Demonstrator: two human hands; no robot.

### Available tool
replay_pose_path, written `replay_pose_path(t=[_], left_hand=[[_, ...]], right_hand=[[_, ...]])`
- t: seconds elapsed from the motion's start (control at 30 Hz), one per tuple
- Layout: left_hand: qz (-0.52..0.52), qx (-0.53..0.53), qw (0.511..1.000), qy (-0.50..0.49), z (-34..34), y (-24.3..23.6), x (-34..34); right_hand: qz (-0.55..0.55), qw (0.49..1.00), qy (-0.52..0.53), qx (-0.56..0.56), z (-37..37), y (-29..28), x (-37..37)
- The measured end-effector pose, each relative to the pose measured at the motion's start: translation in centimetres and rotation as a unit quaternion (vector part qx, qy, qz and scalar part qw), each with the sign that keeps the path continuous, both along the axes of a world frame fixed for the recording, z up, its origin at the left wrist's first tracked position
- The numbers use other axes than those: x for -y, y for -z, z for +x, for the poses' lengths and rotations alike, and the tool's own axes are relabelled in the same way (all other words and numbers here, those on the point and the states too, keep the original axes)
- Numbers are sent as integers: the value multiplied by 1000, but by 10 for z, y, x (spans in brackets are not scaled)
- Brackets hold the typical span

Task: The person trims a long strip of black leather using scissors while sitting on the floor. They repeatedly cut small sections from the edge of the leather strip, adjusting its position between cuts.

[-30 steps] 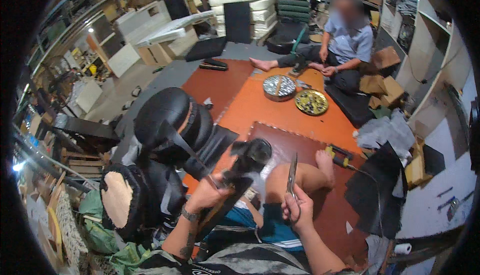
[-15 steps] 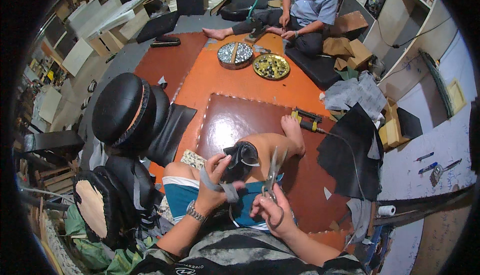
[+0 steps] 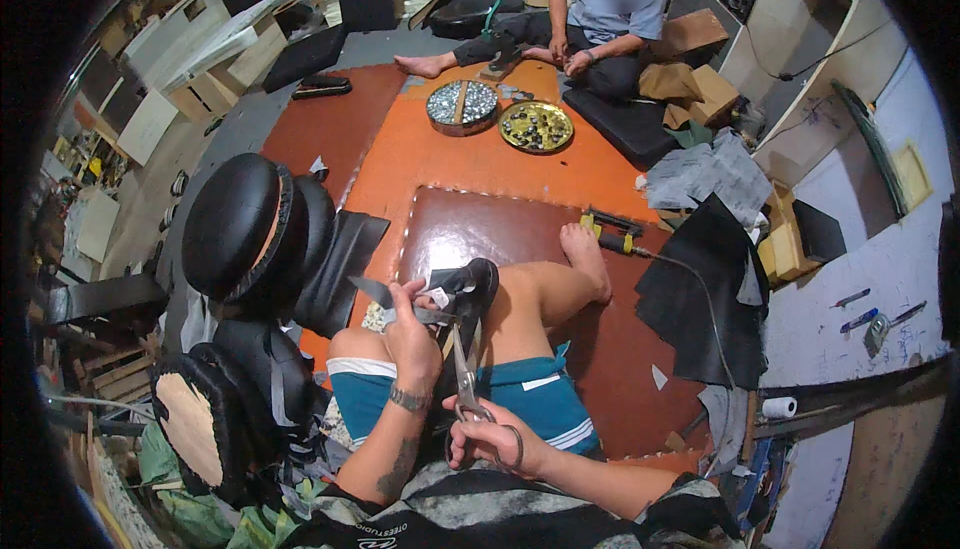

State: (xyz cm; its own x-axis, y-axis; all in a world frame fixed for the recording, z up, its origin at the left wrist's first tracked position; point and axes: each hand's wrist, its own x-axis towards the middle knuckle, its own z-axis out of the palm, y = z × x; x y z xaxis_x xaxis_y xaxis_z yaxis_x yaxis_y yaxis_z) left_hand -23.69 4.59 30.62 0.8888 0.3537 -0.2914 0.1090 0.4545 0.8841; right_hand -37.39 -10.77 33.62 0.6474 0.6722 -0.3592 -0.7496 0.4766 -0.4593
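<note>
At the lower centre of the frame, we appear to be at a cutting step, with the scissors (image 3: 464, 374) brought up to a loose grey strip (image 3: 372, 292) above our lap. Our left hand (image 3: 412, 337) is closed in a pinch on that strip, one end of which sticks out past the fingers toward the left while the rest runs right, toward the blade tips. Our right hand (image 3: 500, 437), lower and a little to the right, is wrapped around the scissor handles, its fingers curled about the loops and the blades pointing up the frame. We cannot tell how far apart the blades stand, nor whether they touch the strip. Just beyond, a black curved piece (image 3: 484, 287) with a white tag (image 3: 437, 298) rests between our knees, close to the left fingertips; whether the strip is attached to it, we cannot make out. As we judge it, the next move calls for holding the strip taut and clear of our left fingers and the black piece, so the blades can close on the strip alone. At centre right, a yellow-and-black tool (image 3: 612, 233) lies beside our foot (image 3: 585, 254), well apart from both hands.
</note>
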Motion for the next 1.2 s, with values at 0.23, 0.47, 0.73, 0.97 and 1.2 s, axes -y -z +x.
replay_pose_path(t=[0.23, 0.47, 0.73, 0.97, 1.2], left_hand=[[103, 59, 987, 106, -54, -32, 7], [285, 161, 929, 172, -78, -45, 8], [208, 153, 927, 272, -93, -51, 9], [324, 165, 875, 319, -100, -44, -1], [57, 101, 956, 268, -104, -50, -2]], right_hand=[[-40, 998, 23, 32, -7, 14, -13], [-106, 980, 97, 138, -16, 17, -28], [-223, 921, 185, 262, -8, 24, -31], [-198, 927, 227, 224, -5, 14, -35], [-103, 976, 175, 75, -4, 11, -29]])
